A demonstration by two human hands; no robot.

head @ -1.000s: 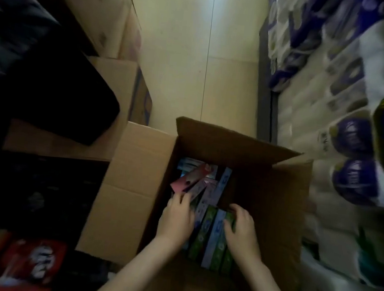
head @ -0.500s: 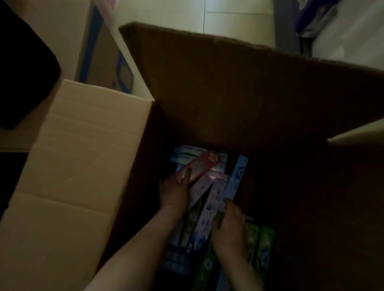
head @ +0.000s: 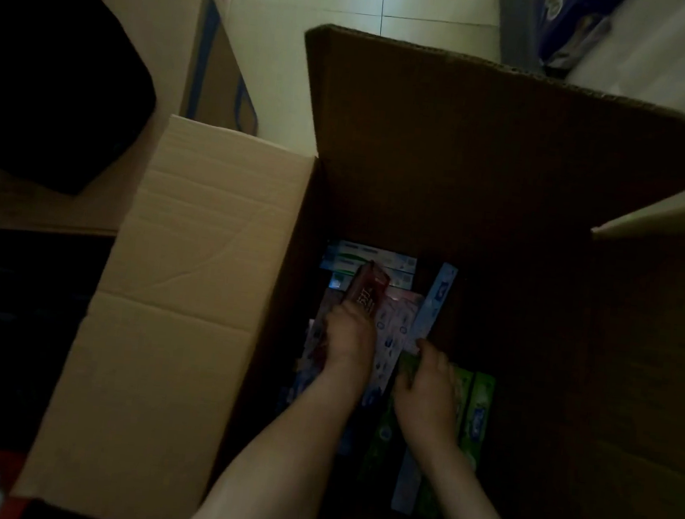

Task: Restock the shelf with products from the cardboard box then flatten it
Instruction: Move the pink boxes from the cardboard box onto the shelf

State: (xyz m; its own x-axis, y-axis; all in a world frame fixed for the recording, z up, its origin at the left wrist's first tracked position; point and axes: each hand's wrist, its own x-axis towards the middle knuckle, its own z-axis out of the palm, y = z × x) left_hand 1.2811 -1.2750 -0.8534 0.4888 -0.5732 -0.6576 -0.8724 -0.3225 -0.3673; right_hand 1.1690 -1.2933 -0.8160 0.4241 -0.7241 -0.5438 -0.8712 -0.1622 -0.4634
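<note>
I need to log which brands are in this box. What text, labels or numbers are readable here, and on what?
No text can be read for certain; the picture is dim.
On the red carton in the left hand: pale characters, too blurred.
On the green cartons: white logo, too blurred.
On the light blue carton: a mark, too small.
On the blue packs, top right: white print, blurred.
</note>
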